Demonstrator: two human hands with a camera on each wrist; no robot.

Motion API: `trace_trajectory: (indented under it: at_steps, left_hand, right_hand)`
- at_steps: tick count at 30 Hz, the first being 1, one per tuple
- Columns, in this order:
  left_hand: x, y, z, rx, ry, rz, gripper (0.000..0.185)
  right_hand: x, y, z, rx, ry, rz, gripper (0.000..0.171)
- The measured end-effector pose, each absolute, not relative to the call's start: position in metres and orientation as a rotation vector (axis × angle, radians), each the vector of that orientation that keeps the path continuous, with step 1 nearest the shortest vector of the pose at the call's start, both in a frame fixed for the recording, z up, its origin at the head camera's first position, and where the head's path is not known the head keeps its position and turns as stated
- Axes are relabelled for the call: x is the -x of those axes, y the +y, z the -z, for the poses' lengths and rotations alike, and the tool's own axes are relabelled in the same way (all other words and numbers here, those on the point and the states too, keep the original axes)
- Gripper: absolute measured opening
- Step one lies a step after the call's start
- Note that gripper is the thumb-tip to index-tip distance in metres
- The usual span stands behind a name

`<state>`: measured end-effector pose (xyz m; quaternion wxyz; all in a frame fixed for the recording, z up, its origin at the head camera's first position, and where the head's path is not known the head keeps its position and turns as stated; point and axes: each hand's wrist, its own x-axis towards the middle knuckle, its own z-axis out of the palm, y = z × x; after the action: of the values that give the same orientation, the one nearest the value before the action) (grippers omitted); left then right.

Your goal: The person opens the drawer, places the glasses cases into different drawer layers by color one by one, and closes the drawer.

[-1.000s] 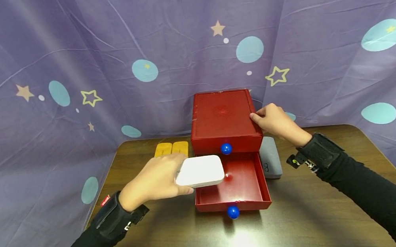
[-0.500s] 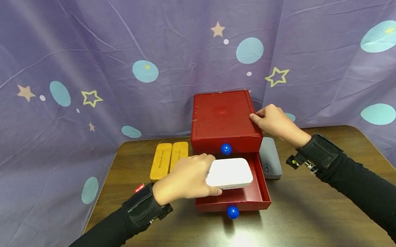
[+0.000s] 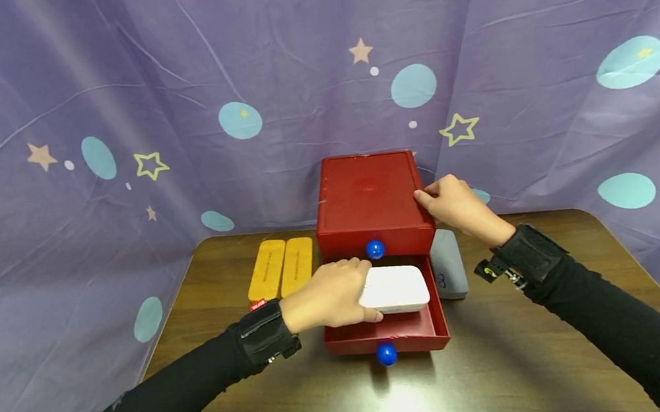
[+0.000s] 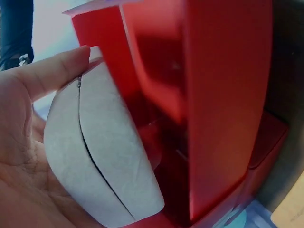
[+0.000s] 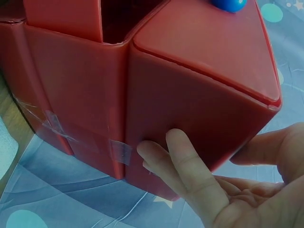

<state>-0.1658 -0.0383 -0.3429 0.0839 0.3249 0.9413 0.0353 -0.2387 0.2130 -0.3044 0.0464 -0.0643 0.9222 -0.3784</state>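
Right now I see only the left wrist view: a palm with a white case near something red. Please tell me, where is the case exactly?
Observer: The white case is over the open lower drawer of a red box; the left hand holds it by its left end.
Operator: Does it touch the drawer floor?
Observer: I cannot tell; the head view shows it low between the drawer walls.
Operator: And the other hand?
Observer: The right hand holds the box at its top right edge, fingers on the side wall.
Operator: What else is on the table?
Observer: Two yellow cases lie left of the box, a grey case right of it.
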Motion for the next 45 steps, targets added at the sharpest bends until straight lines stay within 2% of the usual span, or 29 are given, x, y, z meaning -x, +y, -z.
trace_trajectory:
  at_steps: [6,13,29,34,41,45]
  left_hand:
    - [0.167,-0.034,0.353,-0.959,2.808,-0.033,0.080]
    - [0.170,-0.027,0.361,-0.952,2.795,0.018,0.073]
    - [0.185,-0.011,0.368,-0.892,2.758,0.216,0.070]
    - [0.187,-0.007,0.360,-0.848,2.724,0.197,0.065]
    - [0.188,0.000,0.351,-0.761,2.704,0.153,0.044]
    - [0.187,0.003,0.352,-0.710,2.700,0.179,0.043]
  right_hand:
    - [0.238,0.212,0.303,0.196,2.837,1.141,0.041]
    - [0.238,0.211,0.304,0.194,2.862,1.111,0.041]
    - [0.237,0.212,0.304,0.209,2.859,1.113,0.041]
    - [0.237,0.211,0.302,0.213,2.862,1.103,0.041]
    - [0.236,0.210,0.302,0.221,2.850,1.118,0.041]
    - [0.235,0.209,0.303,0.209,2.841,1.131,0.041]
